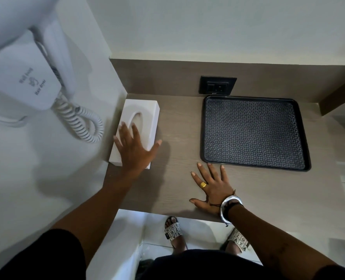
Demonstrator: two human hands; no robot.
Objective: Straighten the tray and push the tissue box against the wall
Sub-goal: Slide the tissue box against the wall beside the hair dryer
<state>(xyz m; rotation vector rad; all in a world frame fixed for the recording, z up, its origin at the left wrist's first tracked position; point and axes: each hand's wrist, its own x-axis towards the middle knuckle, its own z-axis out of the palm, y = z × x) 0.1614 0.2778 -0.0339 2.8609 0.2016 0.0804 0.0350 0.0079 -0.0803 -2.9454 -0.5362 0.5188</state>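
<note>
Tray [254, 134] lies flat on the counter [179, 178], its far edge near the back wall just below a black socket [218, 85], its long sides running a little askew to the counter's front edge. Right hand [212, 188] rests palm-down on the wood w/ fingers spread wide; the fingertips [209, 165] sit just short of the tray's near rim, touching or barely apart, can't tell which. A gold ring [203, 184] shows on one finger, and a silver bangle [229, 207] w/ black thread circles the wrist.

Tissue box [139, 128], white w/ an oval slot on top, stands at the counter's left end, its long side close along the left wall [115, 81] and its far end near the corner. Left hand [135, 146] lies flat on the box's near half, fingers splayed over the top and reaching toward the slot, thumb hooked past the box's right side. Neither hand grips anything.

Beyond the left fingers, a wall-mounted hair dryer [26, 63] hangs w/ its coiled cord [80, 122] looping down beside the box. Below the counter edge, two feet in patterned sandals [172, 231] stand on a pale floor.
</note>
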